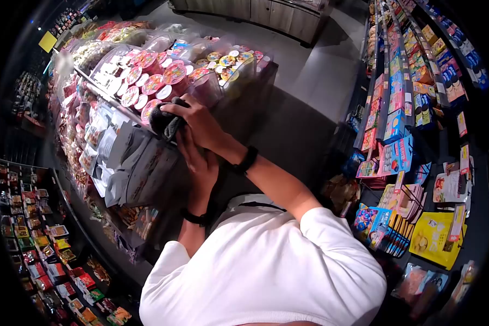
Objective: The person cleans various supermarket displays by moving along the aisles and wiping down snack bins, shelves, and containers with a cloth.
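Note:
A dark grey cloth [167, 120] lies bunched at the edge of the display bin, by the pink-lidded cups [152, 84]. My right hand [198, 120] grips it from above, fingers curled over its top. Just below, my left hand [199, 163] reaches up with long fingers against the cloth's lower side; its fingertips are partly hidden there. Grey-white packages [133, 157] hang on the bin's side, left of my hands.
Clear plastic bins [242, 70] hold cups and wrapped snacks. Shelves of boxed goods [396, 125] stand on the right, with a yellow bag [436, 236] lower down. Small packets [43, 271] fill a rack at lower left. A wooden cabinet [261, 16] stands at the back.

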A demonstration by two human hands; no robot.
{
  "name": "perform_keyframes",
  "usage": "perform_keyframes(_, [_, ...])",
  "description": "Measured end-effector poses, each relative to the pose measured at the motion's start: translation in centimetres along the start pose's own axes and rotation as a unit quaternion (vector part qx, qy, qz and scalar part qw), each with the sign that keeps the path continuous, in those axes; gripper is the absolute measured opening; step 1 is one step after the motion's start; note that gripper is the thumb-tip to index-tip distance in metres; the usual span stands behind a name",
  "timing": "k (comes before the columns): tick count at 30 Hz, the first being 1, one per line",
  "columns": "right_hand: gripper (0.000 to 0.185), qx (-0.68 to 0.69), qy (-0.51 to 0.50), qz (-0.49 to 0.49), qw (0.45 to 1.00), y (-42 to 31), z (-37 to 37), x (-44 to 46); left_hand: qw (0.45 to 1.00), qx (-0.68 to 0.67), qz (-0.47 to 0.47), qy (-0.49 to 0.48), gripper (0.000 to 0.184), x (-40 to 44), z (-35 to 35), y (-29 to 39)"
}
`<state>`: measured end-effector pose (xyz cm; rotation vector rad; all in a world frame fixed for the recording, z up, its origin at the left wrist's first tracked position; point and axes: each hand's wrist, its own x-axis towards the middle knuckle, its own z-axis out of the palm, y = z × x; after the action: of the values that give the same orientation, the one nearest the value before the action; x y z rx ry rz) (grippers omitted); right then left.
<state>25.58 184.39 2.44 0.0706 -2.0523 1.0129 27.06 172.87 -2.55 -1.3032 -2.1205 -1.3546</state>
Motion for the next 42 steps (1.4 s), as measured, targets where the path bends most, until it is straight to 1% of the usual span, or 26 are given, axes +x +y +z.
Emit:
perform_keyframes(3, [0.043, -0.001, -0.032, 0.011, 0.999, 3.2, -1.0, 0.6, 0.999, 0.026, -0.004, 0.038, 0.069, 1.7, 3.1, 0.4])
perform_keyframes(6, [0.038, -0.05, -0.056, -0.018, 0.997, 5.4, -2.1, 1.0, 0.996, 0.05, -0.051, 0.052, 0.07, 3.0, 5.4, 0.9])
perform_keyframes(7, [0.039, -0.074, -0.063, -0.026, 0.995, 5.8, -2.4, 1.3, 0.996, 0.073, -0.043, 0.04, 0.071, 3.4, 6.0, 0.9])
perform_keyframes(9, [0.038, -0.058, -0.062, 0.0, 0.996, 7.1, -3.2, 1.7, 0.992, 0.112, -0.043, 0.038, 0.073, 4.1, 7.5, 0.6])
perform_keyframes(11, [0.038, -0.041, -0.05, 0.021, 0.998, 9.6, -3.4, 2.1, 0.996, -0.012, -0.09, 0.015, 0.075, 5.1, 9.0, 0.4])
perform_keyframes(13, [0.037, -0.069, -0.063, 0.026, 0.995, 11.3, -5.1, 2.4, 0.992, 0.042, -0.119, -0.021, 0.073, 5.8, 10.8, 0.6])
perform_keyframes(14, [0.036, -0.049, -0.067, 0.024, 0.996, 12.4, -5.7, 2.8, 0.99, 0.106, -0.093, 0.003, 0.075, 7.0, 12.0, 1.2])
perform_keyframes(15, [0.035, -0.042, -0.057, 0.018, 0.997, 13.5, -6.5, 2.9, 0.99, 0.105, -0.089, 0.0, 0.075, 7.6, 13.0, 1.3])
perform_keyframes(18, [0.035, -0.023, -0.095, 0.058, 0.994, 17.3, -8.9, 3.1, 0.989, 0.101, -0.109, -0.016, 0.073, 9.0, 16.2, 0.6])
perform_keyframes(20, [0.034, -0.027, -0.107, 0.093, 0.989, 19.8, -10.3, 3.5, 0.984, 0.073, -0.144, -0.07, 0.071, 10.1, 18.3, -0.4])
perform_keyframes(21, [0.031, -0.071, -0.125, 0.083, 0.986, 21.7, -10.1, 3.6, 0.958, 0.057, -0.244, -0.137, 0.072, 10.8, 18.7, -0.2])
perform_keyframes(23, [0.02, -0.133, -0.142, 0.02, 0.981, 23.9, -9.8, 3.8, 0.925, 0.091, -0.306, -0.206, 0.076, 11.3, 19.6, -1.0])
perform_keyframes(24, [0.02, -0.13, -0.142, 0.024, 0.981, 24.2, -9.5, 4.3, 0.923, 0.093, -0.309, -0.209, 0.076, 11.3, 19.7, -1.2])
perform_keyframes(26, [0.011, -0.149, -0.27, -0.021, 0.951, 24.9, -9.1, 5.9, 0.947, 0.107, -0.275, -0.124, 0.077, 11.9, 20.5, -1.1])
perform_keyframes(27, [0.007, -0.134, -0.284, -0.017, 0.949, 25.0, -9.0, 6.4, 0.945, 0.103, -0.287, -0.12, 0.077, 12.5, 20.6, -1.1])
perform_keyframes(29, [0.006, -0.111, -0.313, -0.009, 0.943, 26.0, -8.9, 6.8, 0.93, 0.097, -0.333, -0.121, 0.075, 13.9, 20.7, -0.5])
perform_keyframes(30, [0.012, -0.1, -0.327, 0.0, 0.94, 26.5, -9.3, 6.8, 0.92, 0.079, -0.358, -0.138, 0.075, 15.0, 20.6, 0.0])
perform_keyframes(31, [0.017, -0.084, -0.327, -0.002, 0.941, 27.2, -10.0, 6.7, 0.919, 0.084, -0.365, -0.126, 0.075, 15.3, 21.0, 0.0])
perform_keyframes(33, [0.027, -0.06, -0.35, 0.021, 0.935, 28.2, -12.2, 6.9, 0.918, 0.081, -0.333, -0.198, 0.077, 15.9, 21.7, 0.4])
perform_keyframes(34, [0.028, -0.059, -0.339, 0.004, 0.939, 28.9, -13.2, 7.1, 0.913, 0.066, -0.337, -0.219, 0.08, 16.0, 22.3, 0.4])
perform_keyframes(35, [0.028, -0.056, -0.329, -0.012, 0.943, 29.7, -14.2, 7.2, 0.909, 0.063, -0.305, -0.276, 0.083, 16.7, 22.7, 0.3])
perform_keyframes(37, [0.035, -0.056, -0.36, 0.002, 0.931, 31.0, -15.8, 8.1, 0.903, 0.057, -0.26, -0.338, 0.083, 18.3, 23.4, -0.2])
perform_keyframes(38, [0.035, -0.044, -0.36, -0.006, 0.932, 32.2, -16.4, 8.7, 0.893, 0.051, -0.268, -0.359, 0.081, 19.5, 23.6, -0.3])
perform_keyframes(40, [0.037, -0.006, -0.358, -0.016, 0.934, 34.2, -17.0, 9.3, 0.885, 0.053, -0.276, -0.371, 0.078, 21.3, 24.5, -0.3])
perform_keyframes(41, [0.039, -0.002, -0.385, -0.004, 0.923, 34.9, -17.6, 9.7, 0.882, 0.06, -0.278, -0.377, 0.078, 21.8, 25.2, -0.2])
perform_keyframes(42, [0.041, 0.011, -0.386, -0.006, 0.922, 35.7, -18.2, 9.9, 0.888, 0.059, -0.264, -0.372, 0.079, 22.2, 26.0, -0.2])
